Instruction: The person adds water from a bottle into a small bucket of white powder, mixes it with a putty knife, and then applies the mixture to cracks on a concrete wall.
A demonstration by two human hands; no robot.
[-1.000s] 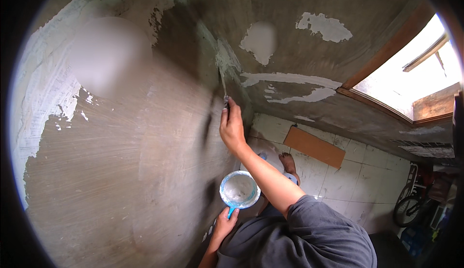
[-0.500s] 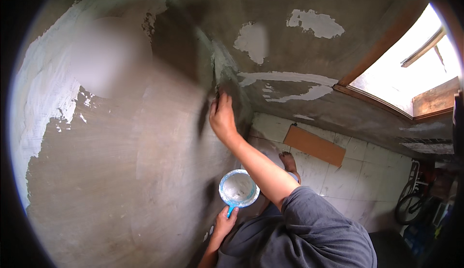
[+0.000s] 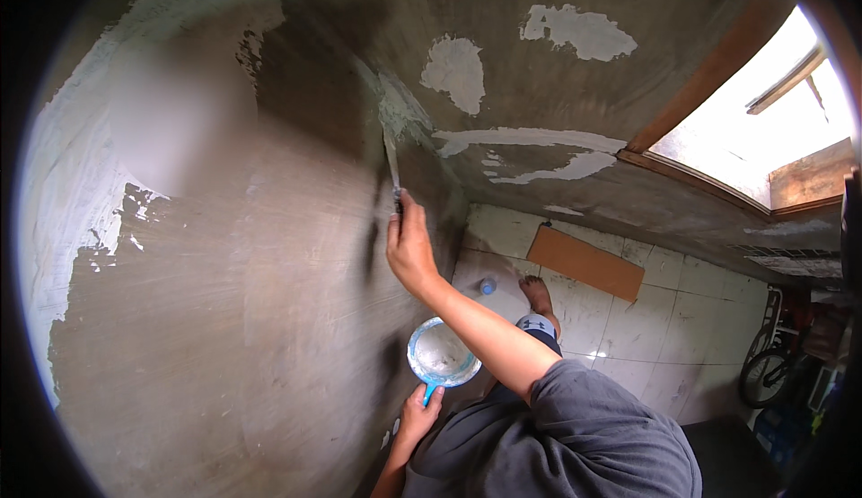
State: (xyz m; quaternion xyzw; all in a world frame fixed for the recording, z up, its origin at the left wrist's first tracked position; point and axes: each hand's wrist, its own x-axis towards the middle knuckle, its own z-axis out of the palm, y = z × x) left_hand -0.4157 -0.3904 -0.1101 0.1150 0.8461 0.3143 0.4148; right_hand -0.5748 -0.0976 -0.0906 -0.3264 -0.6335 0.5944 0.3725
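Observation:
A putty knife (image 3: pixel 392 158) is in my right hand (image 3: pixel 411 248), its fingers closed round the handle. The narrow blade points up along the wall, its tip at the edge of the pale filler (image 3: pixel 400 107) in the corner where two grey walls meet. Lower down, my left hand (image 3: pixel 416 419) grips the handle of a round blue dipper (image 3: pixel 435 379). White paste coats the dipper's inside and rim, and its opening faces up. My right forearm crosses just above the dipper and covers part of its right side.
Grey plastered wall (image 3: pixel 296 318) fills the left, with white filler (image 3: pixel 54 255) at its far left. A wood-framed window (image 3: pixel 700 184) is at right. On the tiled floor lie a brown board (image 3: pixel 585 263) and a small blue object (image 3: pixel 488 287). A bicycle wheel (image 3: pixel 763 381) stands lower right.
My right hand has moved slightly down, away from the corner, and the knife blade now shows clearly. My left hand holds the dipper in nearly the same place. The small blue floor object has come into sight.

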